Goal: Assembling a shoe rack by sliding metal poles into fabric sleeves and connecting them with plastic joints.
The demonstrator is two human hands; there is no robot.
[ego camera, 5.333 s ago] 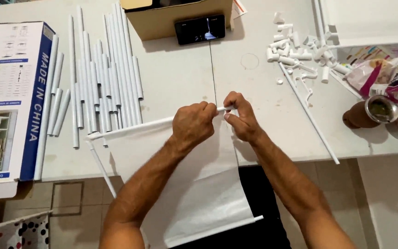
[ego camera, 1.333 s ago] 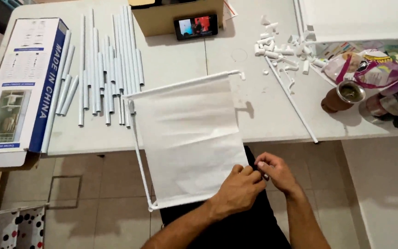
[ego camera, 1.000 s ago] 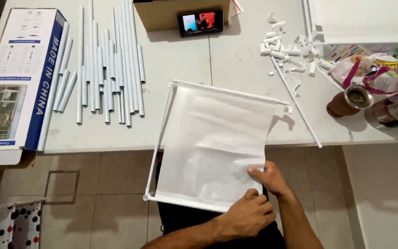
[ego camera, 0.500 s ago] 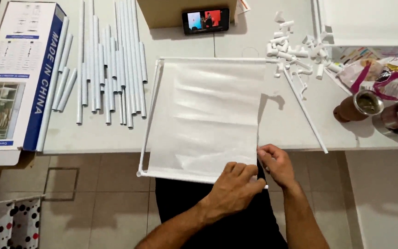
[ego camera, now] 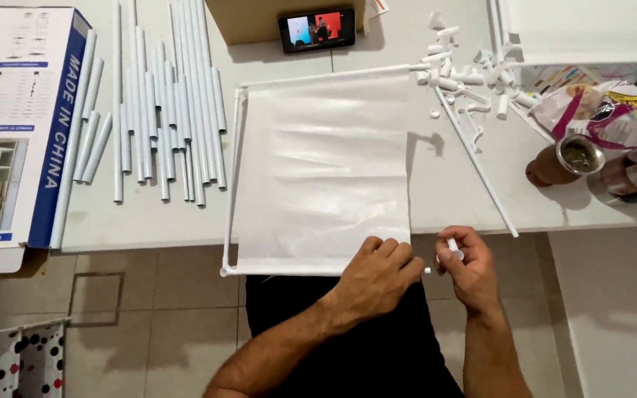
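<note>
Our left hand [ego camera: 377, 276] presses flat, fingers together, on the near right corner of the white fabric panel [ego camera: 322, 173], pinning the thin white tube [ego camera: 289, 271] that runs through its near hem; the tube's bare end pokes out just past the fingertips. Our right hand [ego camera: 470, 269] sits just beside it, fingers curled and pinching a small white plastic connector [ego camera: 453, 248] close to that tube end, though the two are not touching as far as we can tell.

The panel lies half on the white table [ego camera: 149, 221], its near edge hanging over the table's front above our dark lap. White tubes frame it on the far and left sides, joined at the corners.

To the right, a long thin white rod [ego camera: 477, 166] lies slanted on the table, and beyond it a scatter of small white connectors [ego camera: 466, 74]. Further right stand a brown cup [ego camera: 562, 158] and crumpled colourful wrappers [ego camera: 606, 110].

To the left we see a row of white tubes [ego camera: 167, 110] laid side by side, and past them a flat blue-and-white cardboard box [ego camera: 16, 125]. At the far edge a phone [ego camera: 317, 29] with a lit screen leans against a brown cardboard box [ego camera: 252, 15].
</note>
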